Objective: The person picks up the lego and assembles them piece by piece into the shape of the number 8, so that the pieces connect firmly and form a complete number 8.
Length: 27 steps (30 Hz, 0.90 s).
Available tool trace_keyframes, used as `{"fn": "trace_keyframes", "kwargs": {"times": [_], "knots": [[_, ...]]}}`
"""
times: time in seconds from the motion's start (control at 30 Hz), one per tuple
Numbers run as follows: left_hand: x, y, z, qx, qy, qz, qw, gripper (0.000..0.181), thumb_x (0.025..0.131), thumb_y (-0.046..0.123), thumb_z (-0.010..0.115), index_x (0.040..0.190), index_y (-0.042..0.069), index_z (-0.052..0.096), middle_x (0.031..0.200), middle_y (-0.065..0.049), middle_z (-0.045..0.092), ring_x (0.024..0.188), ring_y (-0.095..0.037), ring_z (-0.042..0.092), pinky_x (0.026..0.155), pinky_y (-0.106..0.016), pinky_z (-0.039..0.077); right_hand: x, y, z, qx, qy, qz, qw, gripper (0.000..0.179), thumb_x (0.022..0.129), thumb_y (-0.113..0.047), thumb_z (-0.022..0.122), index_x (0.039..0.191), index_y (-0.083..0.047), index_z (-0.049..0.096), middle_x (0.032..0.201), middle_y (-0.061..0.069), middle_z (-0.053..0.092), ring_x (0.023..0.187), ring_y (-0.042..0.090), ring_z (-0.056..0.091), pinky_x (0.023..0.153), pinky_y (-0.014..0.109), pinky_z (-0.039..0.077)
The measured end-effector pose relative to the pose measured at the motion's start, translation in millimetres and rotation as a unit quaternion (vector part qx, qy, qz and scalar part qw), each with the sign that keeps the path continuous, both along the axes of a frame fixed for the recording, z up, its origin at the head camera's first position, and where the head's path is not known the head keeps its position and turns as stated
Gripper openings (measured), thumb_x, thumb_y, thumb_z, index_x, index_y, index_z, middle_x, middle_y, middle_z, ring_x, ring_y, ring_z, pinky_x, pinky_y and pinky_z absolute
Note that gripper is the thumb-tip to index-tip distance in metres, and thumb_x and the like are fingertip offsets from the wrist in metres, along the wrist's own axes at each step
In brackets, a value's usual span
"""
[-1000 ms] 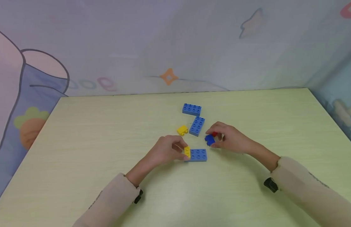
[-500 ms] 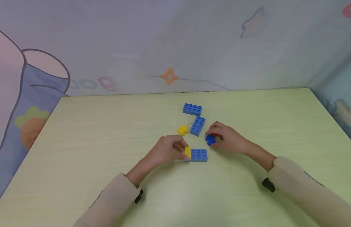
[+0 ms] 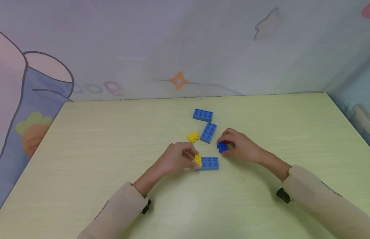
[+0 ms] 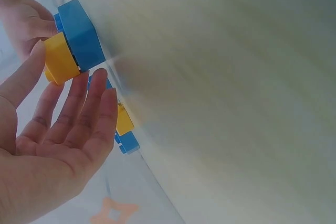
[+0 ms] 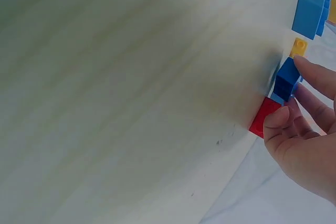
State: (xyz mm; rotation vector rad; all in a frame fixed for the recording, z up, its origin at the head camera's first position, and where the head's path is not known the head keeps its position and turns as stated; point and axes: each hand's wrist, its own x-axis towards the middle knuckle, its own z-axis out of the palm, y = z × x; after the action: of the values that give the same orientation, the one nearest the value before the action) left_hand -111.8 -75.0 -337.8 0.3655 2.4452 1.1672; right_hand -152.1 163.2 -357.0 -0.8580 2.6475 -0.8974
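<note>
Pinching the yellow block on the left end of a light-blue brick, my left hand sits just below the frame's centre. My right hand, right of centre, grips a dark-blue block between thumb and fingers; a red block is right by them, contact uncertain. Above lie a loose yellow block, a slanted brick and an upper brick, nearest the back edge. The tabletop spreads broadly left and right, its back edge meeting the wall.
</note>
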Motion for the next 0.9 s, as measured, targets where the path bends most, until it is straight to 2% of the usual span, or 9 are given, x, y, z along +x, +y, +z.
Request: {"fn": "trace_keyframes", "kwargs": {"times": [0.2,0.3,0.47,0.63,0.9], "knots": [[0.0,0.3,1.2,-0.005,-0.002,0.002,1.0,0.023,0.075,0.014,0.076,0.095,0.011,0.066,0.091,0.002,0.063,0.088,-0.016,0.059,0.072,-0.026,0.049,3.2,3.9,6.6,-0.026,-0.009,-0.005,0.9996,0.032,0.077,-0.006,0.072,0.107,0.0,0.063,0.095,0.006,0.052,0.076,0.019,0.046,0.063,0.025,0.041],[-0.5,0.1,1.1,-0.005,-0.001,0.0,1.0,0.023,0.075,0.014,0.076,0.096,0.01,0.066,0.091,0.002,0.063,0.088,-0.016,0.059,0.073,-0.026,0.049,6.5,5.3,9.4,-0.045,-0.021,-0.001,0.9988,0.032,0.077,-0.005,0.071,0.107,0.0,0.062,0.092,0.005,0.052,0.076,0.019,0.047,0.064,0.025,0.042],[-0.9,-0.1,1.0,-0.003,-0.002,0.002,1.0,0.023,0.075,0.014,0.076,0.096,0.01,0.065,0.091,0.002,0.062,0.088,-0.016,0.059,0.072,-0.026,0.049,12.8,5.1,11.2,-0.079,-0.061,0.008,0.995,0.031,0.077,-0.004,0.071,0.106,-0.002,0.06,0.095,0.004,0.054,0.078,0.018,0.049,0.067,0.026,0.045],[-0.7,0.0,1.5,-0.004,-0.001,0.001,1.0,0.024,0.075,0.013,0.076,0.096,0.01,0.065,0.091,0.001,0.063,0.088,-0.017,0.06,0.072,-0.026,0.049,21.0,3.1,12.6,-0.089,-0.093,0.006,0.9917,0.031,0.077,-0.005,0.072,0.106,-0.002,0.059,0.096,0.005,0.055,0.081,0.019,0.05,0.07,0.028,0.047],[-0.6,0.1,1.2,-0.004,0.004,-0.002,1.0,0.024,0.075,0.013,0.076,0.096,0.009,0.065,0.091,0.001,0.063,0.088,-0.017,0.06,0.072,-0.026,0.049,28.8,0.0,11.6,-0.1,-0.098,0.011,0.9902,0.032,0.077,-0.006,0.071,0.107,-0.002,0.058,0.094,0.006,0.057,0.079,0.018,0.053,0.068,0.028,0.048]]}}
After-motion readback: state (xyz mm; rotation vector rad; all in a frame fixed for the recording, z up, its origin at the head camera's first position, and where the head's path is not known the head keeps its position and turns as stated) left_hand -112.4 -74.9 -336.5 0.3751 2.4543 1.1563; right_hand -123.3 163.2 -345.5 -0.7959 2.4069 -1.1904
